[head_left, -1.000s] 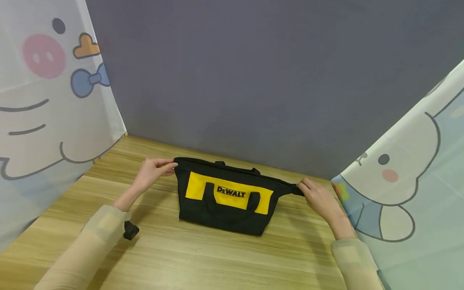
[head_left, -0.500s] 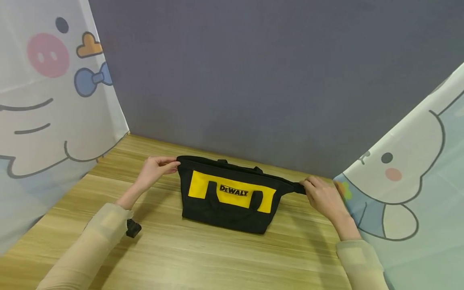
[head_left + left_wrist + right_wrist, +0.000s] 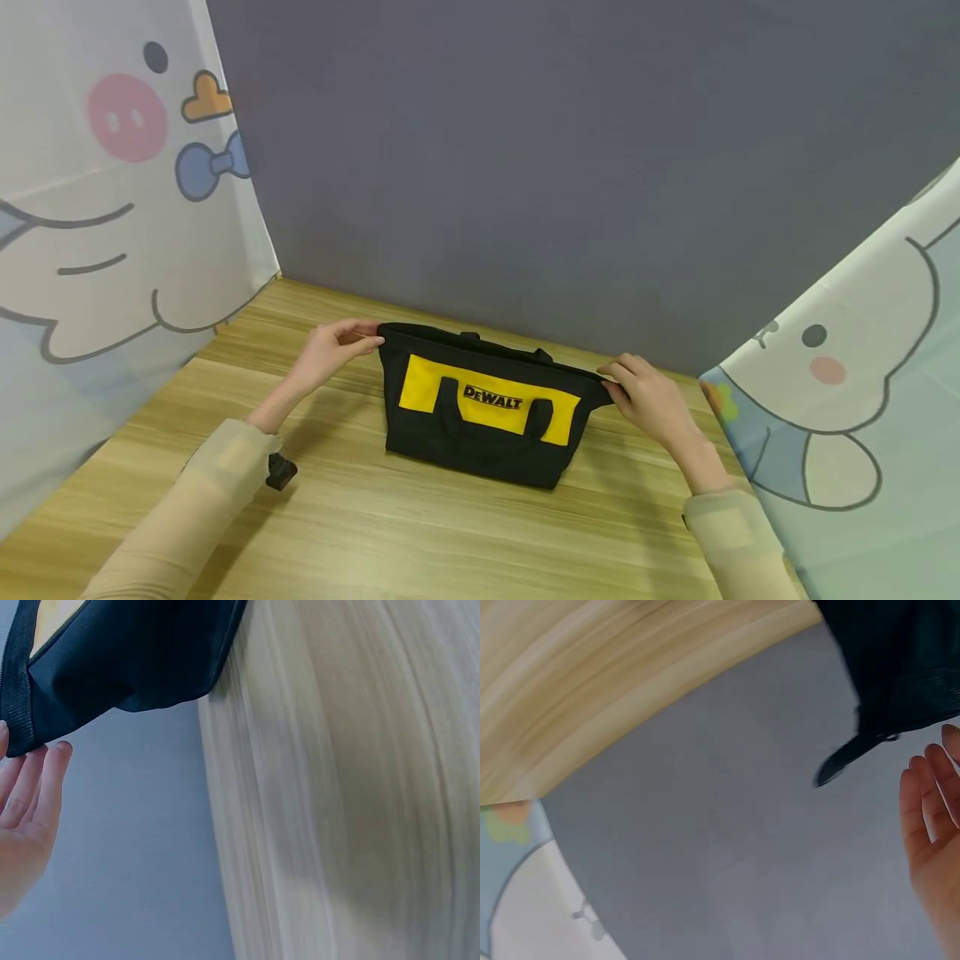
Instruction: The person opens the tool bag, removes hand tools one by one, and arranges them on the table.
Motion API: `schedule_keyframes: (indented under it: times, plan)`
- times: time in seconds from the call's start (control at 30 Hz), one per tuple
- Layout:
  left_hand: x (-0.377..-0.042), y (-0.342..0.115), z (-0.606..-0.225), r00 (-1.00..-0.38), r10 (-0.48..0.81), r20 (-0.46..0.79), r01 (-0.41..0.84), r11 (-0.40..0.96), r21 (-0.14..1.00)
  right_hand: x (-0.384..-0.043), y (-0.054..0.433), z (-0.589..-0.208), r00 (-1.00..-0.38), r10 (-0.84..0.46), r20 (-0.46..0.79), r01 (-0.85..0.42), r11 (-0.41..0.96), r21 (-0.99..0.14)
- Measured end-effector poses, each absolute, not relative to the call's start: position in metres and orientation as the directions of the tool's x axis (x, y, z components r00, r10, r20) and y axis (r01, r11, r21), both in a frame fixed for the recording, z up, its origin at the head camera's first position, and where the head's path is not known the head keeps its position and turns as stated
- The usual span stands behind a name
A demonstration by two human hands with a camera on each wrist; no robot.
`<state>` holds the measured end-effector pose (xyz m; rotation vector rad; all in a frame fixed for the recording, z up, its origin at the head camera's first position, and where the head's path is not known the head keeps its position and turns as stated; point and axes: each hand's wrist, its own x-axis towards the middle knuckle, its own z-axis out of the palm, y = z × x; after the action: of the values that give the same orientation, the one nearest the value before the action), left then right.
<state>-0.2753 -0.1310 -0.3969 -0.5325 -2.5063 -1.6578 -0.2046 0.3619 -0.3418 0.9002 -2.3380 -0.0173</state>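
A black and yellow tool bag (image 3: 487, 454) with a DEWALT label stands upright on the wooden table, its zippered top edge stretched sideways. My left hand (image 3: 333, 350) pinches the bag's upper left corner; in the left wrist view the fingers (image 3: 51, 780) lie behind the corner and the thumb in front. At the upper right corner is my right hand (image 3: 648, 400), fingers extended over it and thumb close to the edge. In the right wrist view these fingers (image 3: 915, 799) are straight, just below the bag's edge, and a black end tab (image 3: 844, 759) hangs loose beside them.
Wooden table (image 3: 360, 533) extends in front of the bag. A grey wall panel (image 3: 525, 167) rises close behind it. Cartoon-printed cloths hang at left (image 3: 97, 183) and right (image 3: 855, 400). A small black device (image 3: 281, 472) is at the left sleeve.
My right hand has let go of the bag's end tab and moved left to the corner. My left hand keeps its pinch. The head view has shifted slightly.
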Motion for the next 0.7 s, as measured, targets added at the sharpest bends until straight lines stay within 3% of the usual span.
schedule_keyframes:
  times: [0.17, 0.47, 0.7]
  plan:
    - [-0.274, -0.128, -0.391, -0.913, 0.233, 0.335, 0.404, 0.391, 0.827, -0.208, 0.338, -0.336, -0.569, -0.630, 0.529, -0.641, 0.743, 0.195]
    - [-0.272, -0.114, -0.383, -0.871, 0.280, 0.403, 0.482, 0.333, 0.811, -0.214, 0.298, -0.326, -0.540, -0.669, 0.510, -0.705, 0.691, 0.159]
    - [-0.276, -0.105, -0.382, -0.867, 0.295, 0.401, 0.492, 0.382, 0.782, -0.219, 0.273, -0.320, -0.573, -0.671, 0.470, -0.752, 0.659, 0.024]
